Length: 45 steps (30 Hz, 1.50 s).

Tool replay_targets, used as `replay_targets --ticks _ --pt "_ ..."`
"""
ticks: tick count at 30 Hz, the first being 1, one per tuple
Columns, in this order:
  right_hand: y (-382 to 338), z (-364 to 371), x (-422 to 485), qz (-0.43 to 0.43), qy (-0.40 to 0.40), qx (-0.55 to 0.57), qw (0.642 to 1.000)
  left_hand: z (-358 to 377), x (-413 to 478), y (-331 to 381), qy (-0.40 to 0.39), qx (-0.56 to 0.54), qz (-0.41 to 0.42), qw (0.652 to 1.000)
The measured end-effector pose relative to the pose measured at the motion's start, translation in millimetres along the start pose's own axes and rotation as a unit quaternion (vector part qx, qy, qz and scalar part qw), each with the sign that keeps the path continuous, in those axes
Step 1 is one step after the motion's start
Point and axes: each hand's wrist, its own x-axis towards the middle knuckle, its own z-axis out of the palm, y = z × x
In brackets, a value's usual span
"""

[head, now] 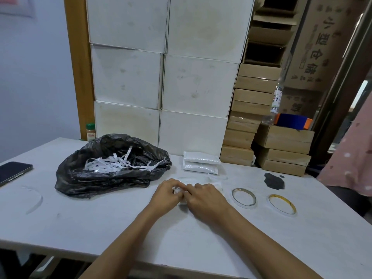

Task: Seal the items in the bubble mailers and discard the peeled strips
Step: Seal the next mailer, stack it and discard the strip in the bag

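In the head view, the left hand (pixel 168 195) and right hand (pixel 204 199) met on the table (pixel 100 222), the fingers of both curled and pinching a small white bubble mailer (pixel 179 193) between them. A stack of mailers (pixel 201 165) lay just beyond the fingertips. Left of the fingers, a black bag (pixel 80 178) held peeled strips (pixel 108 165).

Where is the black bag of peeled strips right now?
Head view, left of centre: the black bag lies between the phone and the stacked mailers.
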Motion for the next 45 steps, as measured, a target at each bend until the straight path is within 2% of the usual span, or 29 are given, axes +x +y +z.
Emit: replay_targets --ticks 3,8,14,23,25,27,30,33,38,45 --pt "-2 1 -2 0.015 0.009 0.016 1.000 1 -1 2 -0.001 -0.005 -0.004 1.000" --pt "7 -6 -9 0.059 0.064 0.108 0.990 2 1 -1 -0.005 -0.010 -0.013 1.000" --pt "9 1 -17 0.032 0.041 0.065 0.997 3 1 -4 -0.006 -0.024 -0.020 0.999" --pt "2 8 -7 -0.025 0.058 0.027 0.998 4 2 -6 0.001 -0.011 -0.017 1.000" --pt "2 8 -9 -0.002 0.067 0.055 0.996 5 1 -5 -0.003 -0.010 -0.014 1.000" --pt "0 8 -12 0.058 0.078 0.118 0.988 5 1 -4 -0.005 -0.009 -0.010 1.000" --pt "-2 8 -13 0.188 0.074 0.211 0.956 2 1 -3 -0.011 -0.013 -0.008 1.000" --pt "-1 6 -14 0.263 0.030 0.284 0.921 0 -1 -2 -0.013 -0.006 -0.003 1.000" --pt "3 7 -17 0.294 0.020 0.345 0.891 -1 -4 2 -0.026 -0.019 -0.007 0.999" --pt "4 2 -16 0.300 0.014 0.362 0.882 -3 -5 4 -0.031 -0.025 0.007 0.999"
